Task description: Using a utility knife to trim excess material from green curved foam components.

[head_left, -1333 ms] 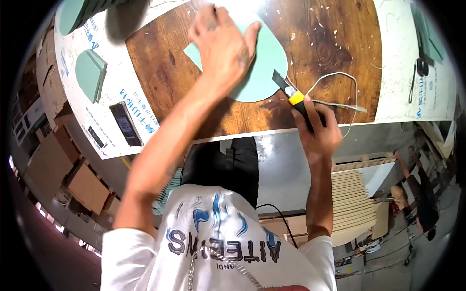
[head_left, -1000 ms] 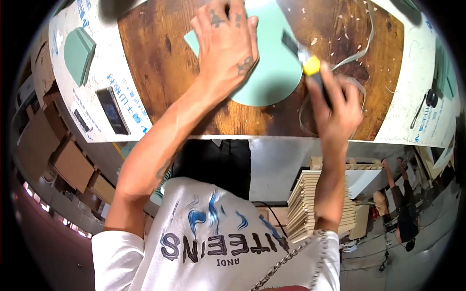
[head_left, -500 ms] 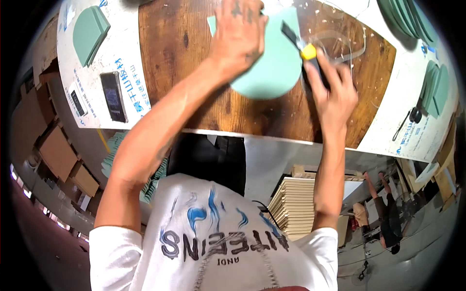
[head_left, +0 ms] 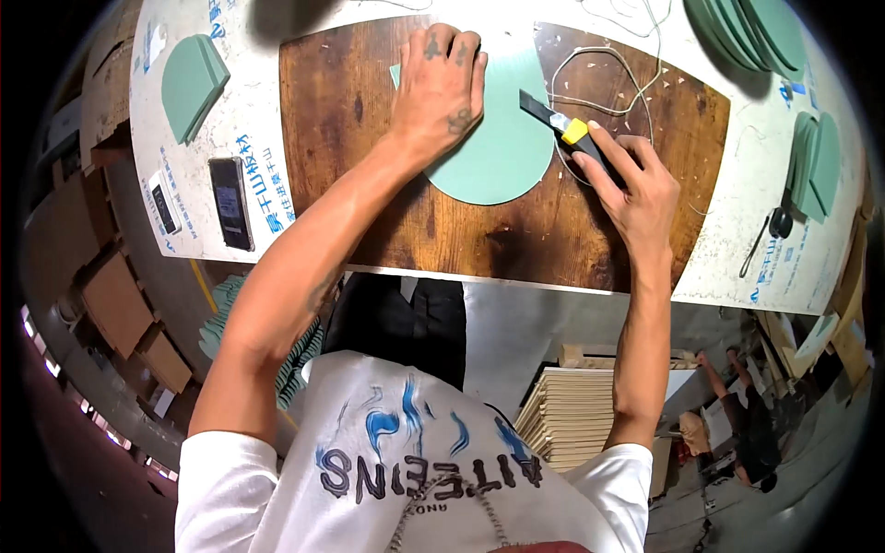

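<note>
A green rounded sheet (head_left: 493, 170) lies on the brown wood-grain board, its curved end toward me. My left hand (head_left: 440, 97) presses down on its left part with curled fingers; the fingertips are hidden beneath the hand. In my right hand (head_left: 636, 189) is a utility knife (head_left: 576, 134) with a black body and yellow collar. Its dark blade points up and left, over the sheet near the right edge. Whether the blade touches the sheet, I cannot tell. A thin pale strip (head_left: 590, 51) curls in loops beside the knife.
The wood-grain board (head_left: 332, 120) covers the middle of the white table. More green pieces lie at left (head_left: 194, 88), far right (head_left: 747, 32) and right (head_left: 813, 166). Two phone-like devices lie at left, the larger a black phone (head_left: 230, 203). A black corded item (head_left: 780, 222) sits right.
My right hand has brought the knife toward me along the sheet's right side. My left hand stays pressed on the sheet. The whole view has shifted slightly.
</note>
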Motion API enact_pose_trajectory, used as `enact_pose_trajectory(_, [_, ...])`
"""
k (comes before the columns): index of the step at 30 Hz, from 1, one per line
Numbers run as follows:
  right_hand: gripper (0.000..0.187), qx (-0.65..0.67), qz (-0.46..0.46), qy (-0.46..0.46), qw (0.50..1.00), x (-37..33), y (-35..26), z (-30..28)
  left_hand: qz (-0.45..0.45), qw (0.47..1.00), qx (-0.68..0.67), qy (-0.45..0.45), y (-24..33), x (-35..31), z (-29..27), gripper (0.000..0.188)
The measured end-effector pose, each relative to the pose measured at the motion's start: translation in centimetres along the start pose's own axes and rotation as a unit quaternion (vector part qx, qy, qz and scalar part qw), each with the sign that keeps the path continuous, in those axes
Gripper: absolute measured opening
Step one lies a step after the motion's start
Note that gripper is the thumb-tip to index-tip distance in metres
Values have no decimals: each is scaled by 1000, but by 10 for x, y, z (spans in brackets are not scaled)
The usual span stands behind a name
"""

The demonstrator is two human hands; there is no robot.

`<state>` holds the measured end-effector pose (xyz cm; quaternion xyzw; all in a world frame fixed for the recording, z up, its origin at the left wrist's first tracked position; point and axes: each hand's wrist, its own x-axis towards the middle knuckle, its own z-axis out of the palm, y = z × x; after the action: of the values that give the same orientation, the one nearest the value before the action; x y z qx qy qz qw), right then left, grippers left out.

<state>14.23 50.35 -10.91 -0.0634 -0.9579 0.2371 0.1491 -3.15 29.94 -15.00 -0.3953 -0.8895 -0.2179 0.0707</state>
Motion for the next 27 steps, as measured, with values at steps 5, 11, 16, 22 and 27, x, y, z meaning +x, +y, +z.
enact_pose_trajectory(5, [39,9,7,-6,1000,12,5,3,-7,1000,-11,-10,0,2,-4,19])
enact_pose_trajectory(11, [41,18,-11,-18,1000,24,7,9,-15,999,-27,-21,0,3,-14,17])
enact_pose_trajectory(16, [38,-83,-29,35,996,88,22,35,33,998,-54,2,2,4,-5,17])
enact_pose_trajectory(22, [41,82,180,89,976,72,-2,5,18,997,-32,-71,9,-2,-11,31])
enact_pose_trajectory(27, [31,171,434,74,882,-55,-89,-11,109,985,11,-131,12,3,-25,40])
